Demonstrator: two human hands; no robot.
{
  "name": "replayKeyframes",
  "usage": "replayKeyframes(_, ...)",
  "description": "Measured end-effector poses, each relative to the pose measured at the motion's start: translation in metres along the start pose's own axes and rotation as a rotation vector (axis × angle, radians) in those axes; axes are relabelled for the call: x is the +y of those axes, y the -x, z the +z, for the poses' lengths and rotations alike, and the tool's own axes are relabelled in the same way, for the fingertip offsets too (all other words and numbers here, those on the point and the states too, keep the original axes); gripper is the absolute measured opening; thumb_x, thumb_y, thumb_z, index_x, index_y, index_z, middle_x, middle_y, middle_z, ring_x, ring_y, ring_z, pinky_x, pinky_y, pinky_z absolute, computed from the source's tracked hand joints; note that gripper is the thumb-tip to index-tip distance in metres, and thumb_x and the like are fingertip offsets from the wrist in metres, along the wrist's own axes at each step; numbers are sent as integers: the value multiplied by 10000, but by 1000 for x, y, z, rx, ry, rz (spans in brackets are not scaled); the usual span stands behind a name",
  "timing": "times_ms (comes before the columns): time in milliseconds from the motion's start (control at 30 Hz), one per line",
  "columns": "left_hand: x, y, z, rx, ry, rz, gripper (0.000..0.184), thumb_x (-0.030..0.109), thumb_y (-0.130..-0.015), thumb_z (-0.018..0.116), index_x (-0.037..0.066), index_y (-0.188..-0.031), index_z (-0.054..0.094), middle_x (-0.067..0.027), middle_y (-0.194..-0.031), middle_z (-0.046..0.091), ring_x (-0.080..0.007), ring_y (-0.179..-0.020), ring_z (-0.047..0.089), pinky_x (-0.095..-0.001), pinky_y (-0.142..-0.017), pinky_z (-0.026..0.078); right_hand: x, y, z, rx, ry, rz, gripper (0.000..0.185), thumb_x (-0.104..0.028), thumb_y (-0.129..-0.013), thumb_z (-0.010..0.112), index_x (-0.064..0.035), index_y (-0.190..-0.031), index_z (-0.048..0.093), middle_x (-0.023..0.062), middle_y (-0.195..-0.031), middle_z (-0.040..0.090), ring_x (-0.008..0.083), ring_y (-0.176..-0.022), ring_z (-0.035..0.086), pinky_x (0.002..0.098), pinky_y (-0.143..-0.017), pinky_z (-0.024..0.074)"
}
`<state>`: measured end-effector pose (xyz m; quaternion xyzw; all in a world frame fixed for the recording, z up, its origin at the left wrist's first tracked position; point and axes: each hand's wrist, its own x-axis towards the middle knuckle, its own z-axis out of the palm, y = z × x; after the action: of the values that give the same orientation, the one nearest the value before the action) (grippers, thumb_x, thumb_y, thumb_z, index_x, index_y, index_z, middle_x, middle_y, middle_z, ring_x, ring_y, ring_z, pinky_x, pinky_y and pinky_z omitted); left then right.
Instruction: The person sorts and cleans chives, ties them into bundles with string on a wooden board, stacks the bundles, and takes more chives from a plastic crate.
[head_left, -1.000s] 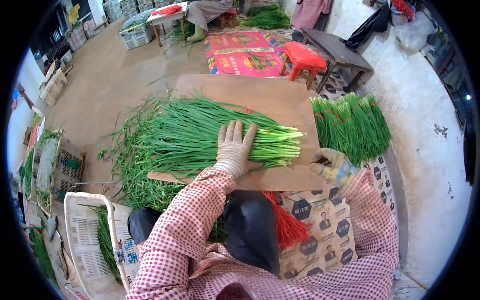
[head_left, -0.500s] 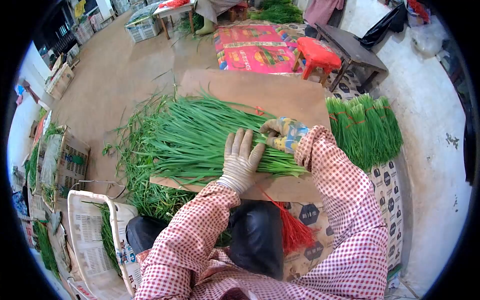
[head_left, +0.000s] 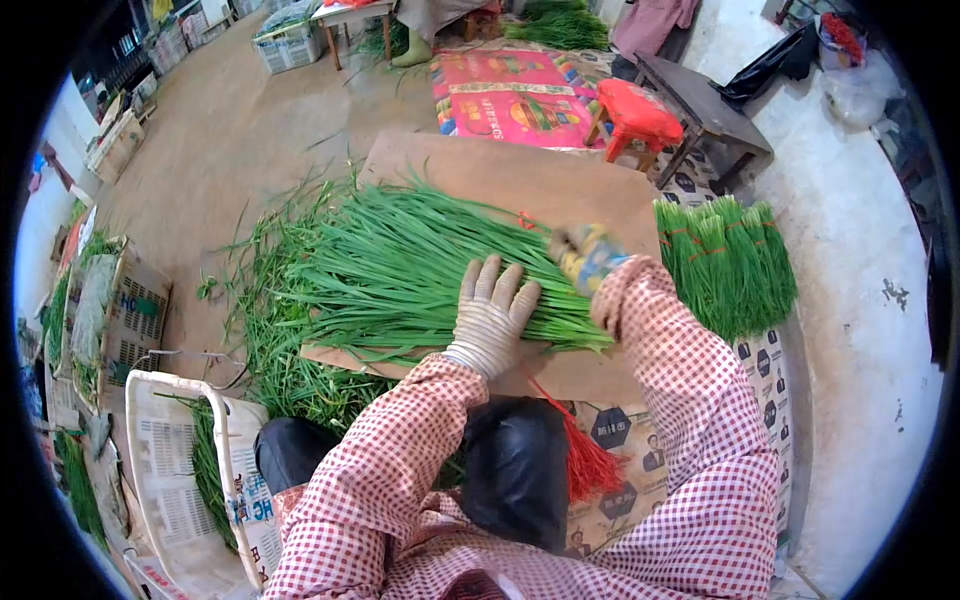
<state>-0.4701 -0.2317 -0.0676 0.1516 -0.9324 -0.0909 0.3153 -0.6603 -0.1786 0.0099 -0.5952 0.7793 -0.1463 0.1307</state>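
Observation:
A loose pile of long green garlic chives lies across a brown board in front of me. My left hand, in a pale glove, rests flat on the chives near their stalk ends, fingers stretched out. Over the stalk ends is my right hand, in a patterned glove and smeared by motion; whether its fingers hold anything cannot be made out. A small red tie shows beside the pile's far edge. Red strings hang in a bunch off the near side of the board.
Tied chive bundles stand to the right, by a white wall. Loose leaves litter the left side. A white plastic basket sits at lower left. Farther off are a red-topped stool, a dark bench and a pink mat.
My right hand has shifted slightly right, away from my left hand, and is now blurred. My left hand stays on the chives, moved only slightly. The view has shifted a little.

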Motion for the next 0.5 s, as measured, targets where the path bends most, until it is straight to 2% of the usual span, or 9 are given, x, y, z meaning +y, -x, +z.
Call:
replayKeyframes(67, -1, -1, 0, -13, -17, 10, 943, 476, -479, 871, 105, -1263, 500, -180, -1311, 489, -444, -1288, 397, -625, -1100, 251, 11, 8, -10, 263, -284, 243, 241, -264, -904, 657, -54, -1022, 634, 139, -867, 678, 290, -839, 669, 398, -731, 523)
replayKeyframes(100, -1, -2, -2, -26, -34, 12, 953, 474, -477, 875, 103, -1267, 492, -180, -1311, 488, -444, -1290, 396, -624, -1101, 249, 15, 20, -20, 269, -288, 248, 241, -264, -904, 657, -54, -1022, 634, 139, -867, 678, 290, -839, 669, 398, -731, 523)
replayKeyframes(167, -1, -5, -6, -57, -40, -1, 955, 478, -475, 877, 103, -1265, 492, -179, -1311, 487, -442, -1292, 394, -620, -1104, 244, 17, 48, -50, 356, -691, 191, 260, -265, -910, 674, -30, -1015, 635, 68, -771, 649, 166, -664, 630, 315, -589, 505)
replayKeyframes(200, 0, -7, -7, -87, -46, -23, 958, 482, -474, 880, 102, -1263, 493, -178, -1311, 485, -441, -1294, 392, -617, -1107, 239, 15, 58, -61, 371, -687, 197, 260, -265, -910, 674, -30, -1015, 635, 68, -771, 649, 166, -664, 630, 315, -589, 505)
replayKeyframes(267, 2, -6, -9, -97, -44, -3, 967, 491, -481, 881, 105, -1277, 489, -173, -1315, 481, -434, -1301, 385, -607, -1114, 230, 16, 78, -75, 359, -773, 213, 244, -250, -919, 670, -23, -1001, 636, 9, -697, 610, 80, -544, 558, 249, -476, 444)
replayKeyframes(300, 3, -7, -10, -110, -53, -18, 993, 498, -486, 878, 115, -1309, 476, -170, -1315, 481, -429, -1307, 380, -603, -1118, 225, 22, 76, -68, 449, -814, 158, 254, -276, -929, 664, -29, -983, 636, 3, -648, 594, 71, -489, 531, 239, -429, 417)
replayKeyframes(400, 9, -17, -18, -172, -118, -39, 1057, 521, -520, 862, 184, -1419, 420, -167, -1337, 473, -419, -1332, 360, -589, -1126, 215, 6, 66, -71, 612, -837, 119, 259, -286, -934, 663, -31, -966, 630, -10, -632, 575, 75, -482, 523, 241, -429, 422)
replayKeyframes(433, 12, -18, -21, -232, -150, -70, 1051, 530, -537, 855, 213, -1434, 408, -167, -1350, 466, -417, -1339, 354, -584, -1130, 210, -11, 66, -78, 685, -1064, 184, 215, -270, -934, 662, -58, -944, 631, -20, -626, 563, 82, -471, 514, 233, -429, 425)
replayKeyframes(500, 14, -20, -25, -292, -184, -98, 1046, 538, -554, 847, 242, -1450, 397, -168, -1364, 460, -416, -1346, 348, -579, -1133, 204, 10, 63, -84, 786, -1219, 162, 197, -266, -935, 659, -72, -936, 631, -23, -627, 558, 82, -479, 514, 226, -435, 424)
